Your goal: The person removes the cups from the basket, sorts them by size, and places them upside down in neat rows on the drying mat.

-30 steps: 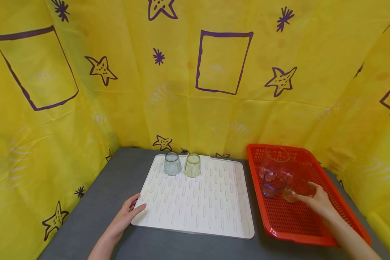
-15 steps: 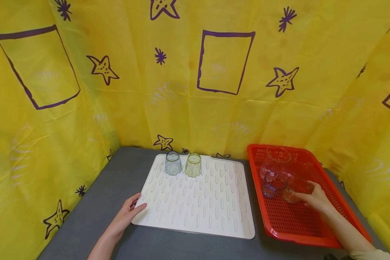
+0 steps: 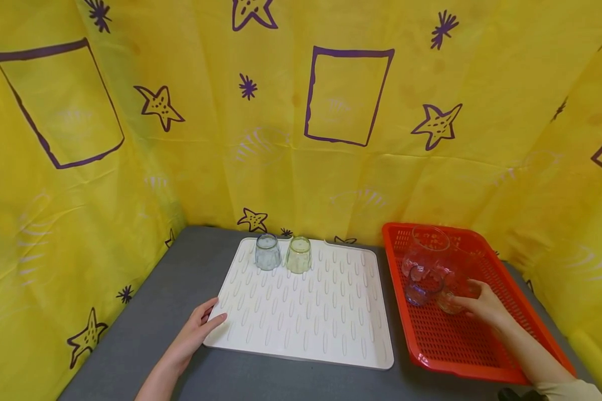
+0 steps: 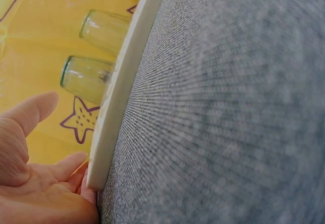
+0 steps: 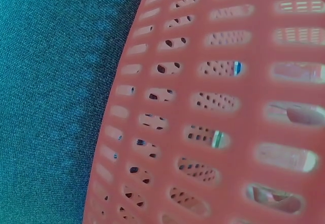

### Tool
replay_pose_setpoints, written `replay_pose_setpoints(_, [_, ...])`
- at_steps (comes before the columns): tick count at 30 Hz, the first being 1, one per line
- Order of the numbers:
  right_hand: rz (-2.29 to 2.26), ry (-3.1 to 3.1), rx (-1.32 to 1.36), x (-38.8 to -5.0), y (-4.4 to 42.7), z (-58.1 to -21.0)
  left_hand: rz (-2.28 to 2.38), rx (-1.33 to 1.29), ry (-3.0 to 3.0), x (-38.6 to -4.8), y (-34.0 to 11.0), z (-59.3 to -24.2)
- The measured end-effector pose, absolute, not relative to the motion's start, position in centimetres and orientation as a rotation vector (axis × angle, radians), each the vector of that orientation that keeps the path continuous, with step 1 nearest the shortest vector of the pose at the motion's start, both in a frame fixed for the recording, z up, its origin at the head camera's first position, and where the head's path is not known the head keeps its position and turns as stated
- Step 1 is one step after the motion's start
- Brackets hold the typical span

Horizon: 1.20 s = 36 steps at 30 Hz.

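At the left edge of the white ribbed draining mat [image 3: 301, 317] is my left hand [image 3: 193, 331]. In the left wrist view its fingertips touch the mat's rim, while the thumb stands apart. My right hand [image 3: 486, 305] reaches into the red plastic basket [image 3: 412, 345]. Its thumb and fingers hold a yellowish clear drinking glass [image 3: 448, 303]. A purple-tinted glass [image 3: 417, 294] stands just left of it, and a larger clear glass [image 3: 423, 245] lies behind. The right wrist view shows the basket's slotted wall [image 5: 193, 112]; the hand is hidden there.
Upside down at the mat's back left stand a bluish glass [image 3: 267, 253] and a yellow-green glass [image 3: 299, 256]. Dark grey cloth [image 3: 145, 312] covers the table. A yellow patterned curtain [image 3: 215, 161] surrounds the back and sides.
My right hand shifts very slightly at the yellowish glass, which stays in the basket. More of the right sleeve comes into view. The left hand keeps its place at the mat.
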State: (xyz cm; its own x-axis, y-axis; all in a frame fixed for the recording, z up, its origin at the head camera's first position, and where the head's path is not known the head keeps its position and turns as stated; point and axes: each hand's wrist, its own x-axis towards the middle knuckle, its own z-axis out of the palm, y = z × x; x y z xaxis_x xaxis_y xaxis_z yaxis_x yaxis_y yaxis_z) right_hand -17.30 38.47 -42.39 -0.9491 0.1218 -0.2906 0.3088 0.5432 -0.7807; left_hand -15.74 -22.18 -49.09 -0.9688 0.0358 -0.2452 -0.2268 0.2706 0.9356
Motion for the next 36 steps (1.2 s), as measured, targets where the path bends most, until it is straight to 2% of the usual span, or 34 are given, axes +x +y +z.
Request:
replay_pose_setpoints(29, [-1.521,2.603,0.429,-15.1,37.5,-40.7,1.759,-0.193,2.320,-15.9,-22.2,-49.3])
replay_pose_setpoints(36, [-1.593,2.651,0.551,-14.1,36.2,-40.1,1.755,-0.196,2.322,-15.9,-22.3,-49.3])
